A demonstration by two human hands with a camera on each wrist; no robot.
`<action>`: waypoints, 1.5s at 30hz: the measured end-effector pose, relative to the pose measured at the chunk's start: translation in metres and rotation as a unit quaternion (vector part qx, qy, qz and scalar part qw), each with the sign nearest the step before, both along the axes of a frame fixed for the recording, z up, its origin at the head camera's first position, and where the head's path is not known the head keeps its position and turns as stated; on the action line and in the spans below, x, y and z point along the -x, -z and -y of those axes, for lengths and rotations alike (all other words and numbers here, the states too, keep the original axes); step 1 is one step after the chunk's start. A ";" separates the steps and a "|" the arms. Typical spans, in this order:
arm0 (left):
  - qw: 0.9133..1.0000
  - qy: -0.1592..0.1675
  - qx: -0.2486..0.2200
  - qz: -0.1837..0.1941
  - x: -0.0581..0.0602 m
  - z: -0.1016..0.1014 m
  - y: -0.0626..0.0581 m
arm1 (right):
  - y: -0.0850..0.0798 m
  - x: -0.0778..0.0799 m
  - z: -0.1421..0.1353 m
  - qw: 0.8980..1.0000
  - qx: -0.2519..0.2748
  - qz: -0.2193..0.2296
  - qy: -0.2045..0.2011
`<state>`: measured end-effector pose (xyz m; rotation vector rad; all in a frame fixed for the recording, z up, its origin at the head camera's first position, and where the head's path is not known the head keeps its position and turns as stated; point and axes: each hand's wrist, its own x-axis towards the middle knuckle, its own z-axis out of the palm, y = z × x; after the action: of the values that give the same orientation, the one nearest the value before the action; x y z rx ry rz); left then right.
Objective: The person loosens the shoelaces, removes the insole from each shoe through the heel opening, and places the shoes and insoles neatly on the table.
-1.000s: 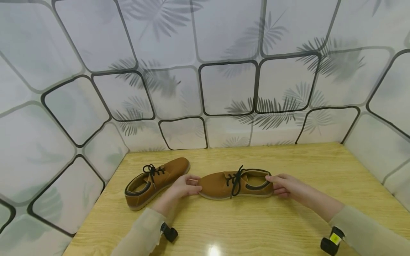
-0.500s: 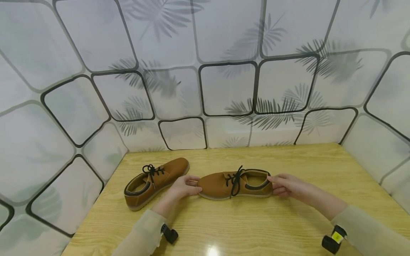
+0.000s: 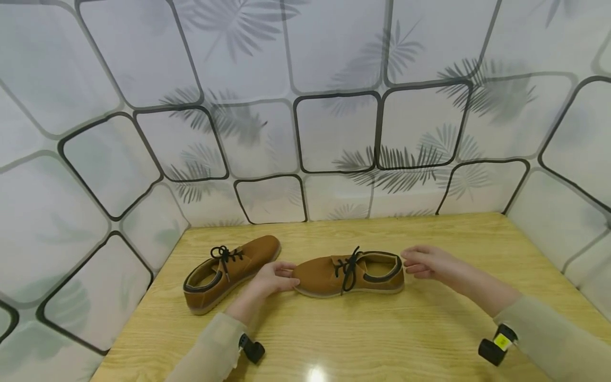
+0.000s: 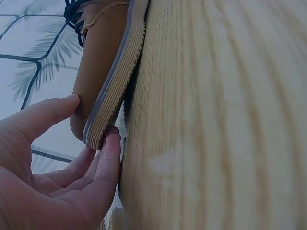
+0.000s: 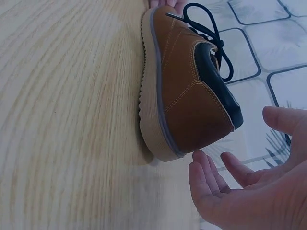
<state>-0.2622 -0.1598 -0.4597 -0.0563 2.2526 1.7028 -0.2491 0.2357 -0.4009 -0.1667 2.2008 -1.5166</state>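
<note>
A brown lace-up shoe (image 3: 315,273) with black laces lies on the table, toe to the left and heel to the right. At its toe, my left hand (image 3: 272,279) pinches it: in the left wrist view the thumb (image 4: 72,103) presses the upper and the fingers touch the sole edge. My right hand (image 3: 429,263) is just off the heel, and in the right wrist view its fingers (image 5: 199,179) are parted from the thumb, with nothing between them. A matching brown shoe (image 3: 260,252) sits to the left, angled, toe toward the back.
The wooden table (image 3: 363,339) meets a patterned wall covering (image 3: 339,132) at the back and both sides. The second shoe lies right behind my left hand and wrist.
My right hand has let go of the shoe's heel and moved slightly away to the right. The left hand stays at the toe, and both shoes look almost unmoved.
</note>
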 end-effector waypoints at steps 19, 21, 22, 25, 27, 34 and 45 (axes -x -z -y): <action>1.000 0.009 0.002 -0.005 0.000 0.001 -0.004 | -0.031 0.008 0.007 0.999 0.009 -0.037 -0.019; 1.000 0.008 0.002 -0.004 0.000 0.001 -0.003 | -0.033 0.008 0.008 0.999 0.011 -0.036 -0.019; 1.000 0.008 0.003 -0.003 -0.001 0.001 -0.003 | -0.034 0.008 0.010 0.999 0.013 -0.035 -0.019; 1.000 0.005 0.005 -0.001 -0.002 0.002 -0.002 | -0.034 0.009 0.013 0.999 0.020 -0.039 -0.021; 1.000 0.003 0.002 -0.001 -0.003 0.002 -0.003 | -0.034 0.010 0.016 0.998 0.028 -0.044 -0.020; 1.000 0.001 -0.004 0.002 -0.003 0.002 -0.002 | -0.036 0.010 0.026 0.998 0.043 -0.050 -0.024; 1.000 0.007 -0.005 0.002 -0.005 0.000 -0.003 | -0.035 0.009 0.047 0.997 0.048 -0.044 -0.044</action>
<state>-0.2576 -0.1603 -0.4569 -0.0407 2.2360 1.7049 -0.2586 0.1892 -0.3655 -0.3631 2.1590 -1.5938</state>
